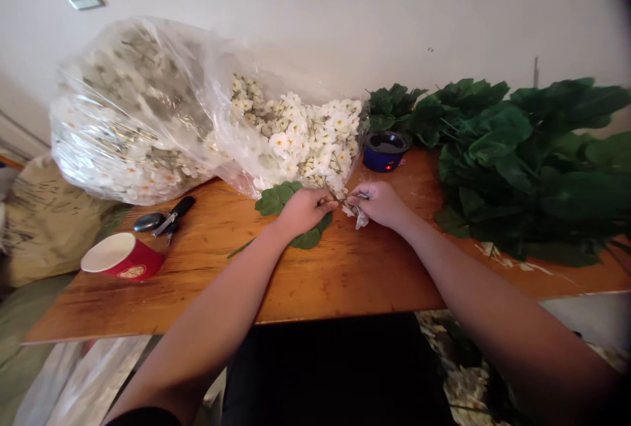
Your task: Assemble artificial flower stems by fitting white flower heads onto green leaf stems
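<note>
Near the middle of the table my left hand (305,210) is closed, thumb and fingertips pinching what looks like the thin stem of a white flower sprig. Just to its right, my right hand (378,202) is closed around the same artificial flower sprig (361,218), whose white petals hang below the fingers. Under and beside my left hand lies a spray of green artificial leaves (276,200), its stem pointing to the lower left. A clear plastic bag (211,104) spills many white flowers (315,140) right behind my hands.
A small blue pot (382,158) with a red light stands behind my right hand. Green leaf bunches (522,163) heap over the right side of the wooden table (345,281). To the left are a red paper cup (125,257) and keys with a black fob (170,217).
</note>
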`<state>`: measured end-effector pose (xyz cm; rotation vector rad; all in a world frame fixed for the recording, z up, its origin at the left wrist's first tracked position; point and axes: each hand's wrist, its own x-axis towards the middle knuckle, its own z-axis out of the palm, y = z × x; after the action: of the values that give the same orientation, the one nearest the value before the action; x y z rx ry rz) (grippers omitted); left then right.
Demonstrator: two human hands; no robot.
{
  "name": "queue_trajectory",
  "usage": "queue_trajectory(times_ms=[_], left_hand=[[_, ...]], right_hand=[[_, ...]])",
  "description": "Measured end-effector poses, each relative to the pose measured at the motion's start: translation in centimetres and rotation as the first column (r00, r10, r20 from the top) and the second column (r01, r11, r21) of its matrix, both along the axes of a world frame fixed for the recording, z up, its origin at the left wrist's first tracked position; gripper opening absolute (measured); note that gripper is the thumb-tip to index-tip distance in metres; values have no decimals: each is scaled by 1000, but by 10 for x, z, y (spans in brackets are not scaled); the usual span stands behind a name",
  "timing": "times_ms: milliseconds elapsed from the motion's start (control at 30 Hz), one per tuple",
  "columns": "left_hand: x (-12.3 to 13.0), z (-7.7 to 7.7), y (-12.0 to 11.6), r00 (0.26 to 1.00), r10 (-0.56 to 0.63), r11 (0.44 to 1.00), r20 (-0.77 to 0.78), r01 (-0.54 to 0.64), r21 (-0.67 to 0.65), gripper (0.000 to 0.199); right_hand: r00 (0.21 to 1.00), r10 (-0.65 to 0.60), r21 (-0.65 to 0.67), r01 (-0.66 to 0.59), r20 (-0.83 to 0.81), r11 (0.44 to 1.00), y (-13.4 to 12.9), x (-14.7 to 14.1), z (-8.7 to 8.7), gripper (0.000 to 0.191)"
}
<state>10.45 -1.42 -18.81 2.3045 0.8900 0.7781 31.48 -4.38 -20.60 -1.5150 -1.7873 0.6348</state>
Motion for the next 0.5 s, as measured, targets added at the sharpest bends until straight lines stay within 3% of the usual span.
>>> queue_trajectory(times_ms=[100,167,233,333,500], left_hand=[[-5,5,6,942,103,955,318,-5,-297,23],[-9,7,12,832,240,872,500,41,-487,24],[-12,9,16,736,333,796,589,115,-594,25],[-15,14,16,689,347,749,636,204,-630,27],[-17,25,8,669,289,821,684,194,-537,27]], right_hand=[[996,-18,-42,14,-89,999,-2,1,2,20],[989,-7,-76,-4,-144,997,-5,2,4,23],[983,9,-101,-27,-182,995,-7,2,6,25],[986,33,-96,-50,-164,994,-8,4,8,27],[997,77,-11,-77,8,997,-8,4,11,25]])
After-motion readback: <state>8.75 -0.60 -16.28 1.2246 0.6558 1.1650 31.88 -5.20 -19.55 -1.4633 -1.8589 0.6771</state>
